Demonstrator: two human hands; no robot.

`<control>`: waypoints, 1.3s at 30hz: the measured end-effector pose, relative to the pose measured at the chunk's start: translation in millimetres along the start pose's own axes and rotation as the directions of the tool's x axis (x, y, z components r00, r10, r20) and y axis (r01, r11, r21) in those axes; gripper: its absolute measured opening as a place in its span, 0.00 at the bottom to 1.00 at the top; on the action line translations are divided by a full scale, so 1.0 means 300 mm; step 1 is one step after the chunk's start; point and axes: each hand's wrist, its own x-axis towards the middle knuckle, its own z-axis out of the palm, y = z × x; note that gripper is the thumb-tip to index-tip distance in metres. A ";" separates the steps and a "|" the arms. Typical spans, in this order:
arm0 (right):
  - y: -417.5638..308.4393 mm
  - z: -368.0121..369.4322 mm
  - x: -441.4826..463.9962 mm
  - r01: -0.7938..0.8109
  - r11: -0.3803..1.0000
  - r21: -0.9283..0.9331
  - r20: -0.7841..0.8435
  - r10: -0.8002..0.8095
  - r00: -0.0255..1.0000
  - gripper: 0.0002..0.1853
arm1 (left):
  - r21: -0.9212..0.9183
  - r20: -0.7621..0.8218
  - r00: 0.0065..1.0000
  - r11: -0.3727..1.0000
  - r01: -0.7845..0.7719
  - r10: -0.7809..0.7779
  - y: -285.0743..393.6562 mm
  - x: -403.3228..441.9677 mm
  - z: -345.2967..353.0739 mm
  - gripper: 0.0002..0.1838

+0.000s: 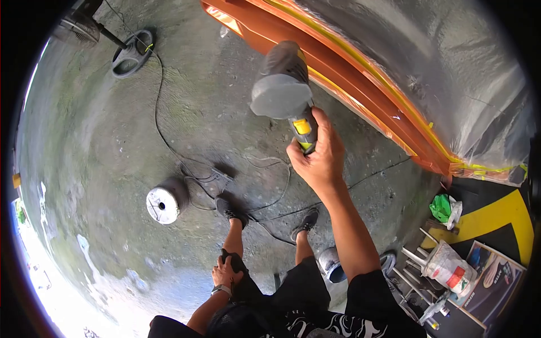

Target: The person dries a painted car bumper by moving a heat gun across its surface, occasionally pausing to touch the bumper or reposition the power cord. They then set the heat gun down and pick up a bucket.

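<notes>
My right hand [320, 147], fingers wrapped round its handle, holds up a handheld power sander [282, 93]. The tool has a dark body, a yellow switch and a round grey pad turned toward me. Beyond it runs an orange car body panel [338, 73], edged with yellow tape and covered above by clear plastic sheeting [451, 73]. The tool overlaps the panel's edge in view; whether they touch I cannot tell. My left hand [224, 274] lies on the leg of my black shorts [248, 284] near the knee, its fingers spread over the cloth.
Cables [160, 112] trail over the concrete floor [101, 135] around my feet to a power strip [220, 176]. A white-topped round bucket [163, 205] stands left. A fan base [132, 53] is at upper left. A paint-stained container [451, 269] and a green packet [442, 208] lie right.
</notes>
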 end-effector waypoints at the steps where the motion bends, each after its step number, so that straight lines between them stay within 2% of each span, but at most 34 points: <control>1: 0.021 -0.030 -0.035 -0.053 0.997 0.061 -0.027 0.055 0.998 0.36 | 0.005 -0.037 0.999 1.000 -0.017 0.018 -0.013 0.006 0.033 0.45; 4: 0.088 -0.120 -0.143 -0.193 0.962 0.193 -0.078 0.211 0.974 0.37 | 0.025 -0.066 0.997 0.999 -0.029 0.031 0.001 -0.004 0.052 0.45; 7: 0.164 -0.214 -0.253 -0.252 0.934 0.255 -0.066 0.277 0.959 0.37 | 0.044 -0.035 0.999 0.999 -0.012 0.014 0.043 -0.022 0.036 0.45; 9: 0.212 -0.273 -0.317 -0.333 0.857 0.394 -0.104 0.402 0.910 0.39 | 0.060 -0.012 1.000 0.998 0.020 -0.019 0.078 -0.030 0.032 0.45; 10: 0.228 -0.310 -0.344 -0.340 0.858 0.385 -0.112 0.409 0.906 0.39 | 0.071 -0.008 1.000 0.997 0.010 -0.009 0.087 -0.033 0.037 0.45; 13: 0.274 -0.412 -0.428 -0.460 0.705 0.539 -0.098 0.595 0.798 0.38 | 0.095 -0.041 0.999 0.995 0.028 -0.024 0.123 -0.045 0.054 0.44; 16: 0.348 -0.524 -0.516 -0.486 0.653 0.581 -0.120 0.660 0.742 0.38 | 0.116 -0.050 0.999 0.993 0.025 -0.020 0.140 -0.047 0.082 0.44; 18: 0.393 -0.605 -0.565 -0.489 0.680 0.546 -0.161 0.658 0.736 0.38 | 0.144 -0.054 0.999 0.990 0.004 0.004 0.157 -0.046 0.100 0.45; 20: 0.417 -0.697 -0.598 -0.493 0.671 0.553 -0.184 0.676 0.714 0.31 | 0.172 -0.073 0.997 0.984 0.034 -0.022 0.187 -0.054 0.109 0.46; 26: 0.600 -0.960 -0.809 -0.529 0.603 0.597 -0.235 0.762 0.604 0.36 | 0.235 -0.122 0.992 0.970 0.056 -0.027 0.279 -0.060 0.146 0.45; 28: 0.669 -1.049 -0.881 -0.573 0.645 0.506 -0.302 0.755 0.583 0.37 | 0.268 -0.131 0.990 0.959 0.091 -0.057 0.309 -0.061 0.154 0.44; 39: 1.003 -1.445 -1.046 -0.519 0.686 0.510 -0.489 0.727 0.482 0.31 | 0.395 -0.196 0.975 0.902 0.174 -0.102 0.424 -0.057 0.226 0.44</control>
